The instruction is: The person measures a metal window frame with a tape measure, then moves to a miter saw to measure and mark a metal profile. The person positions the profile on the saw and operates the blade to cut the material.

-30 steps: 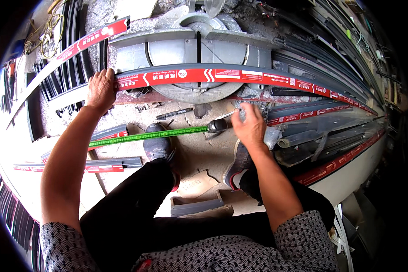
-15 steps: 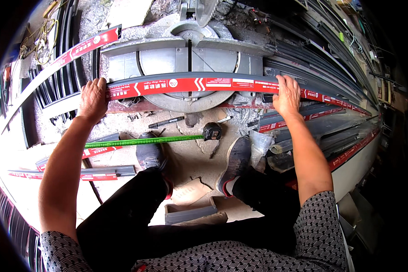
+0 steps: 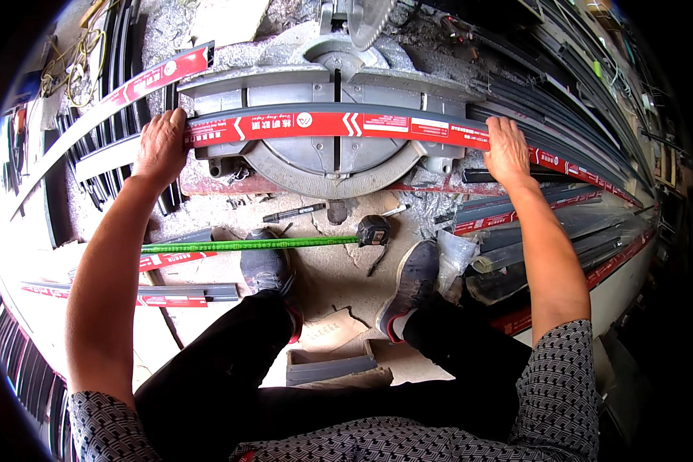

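A long grey profile bar [image 3: 327, 125] with a red printed film along its side lies crosswise over the grey metal table [image 3: 300, 160] of a mitre saw. My left hand [image 3: 162, 146] is closed round the bar left of the saw table. Just past the table's right end, my right hand [image 3: 508, 150] grips the same bar, fingers over its far edge. Most of the fingertips are hidden behind it. Beyond the bar, the round saw blade [image 3: 371, 21] shows at the top edge, raised above the table.
Between my shoes lies a black tape measure [image 3: 373, 230], its green tape [image 3: 254, 246] drawn out leftward. A marker pen [image 3: 292, 213] lies near the saw. Dark profiles [image 3: 570, 115] are stacked at right. Another red-filmed strip [image 3: 150, 79] slants at left. A short grey offcut [image 3: 331, 369] lies nearer me.
Both hands have moved the bar away from me, further over the saw table toward its back fence. The whole view has shifted slightly.
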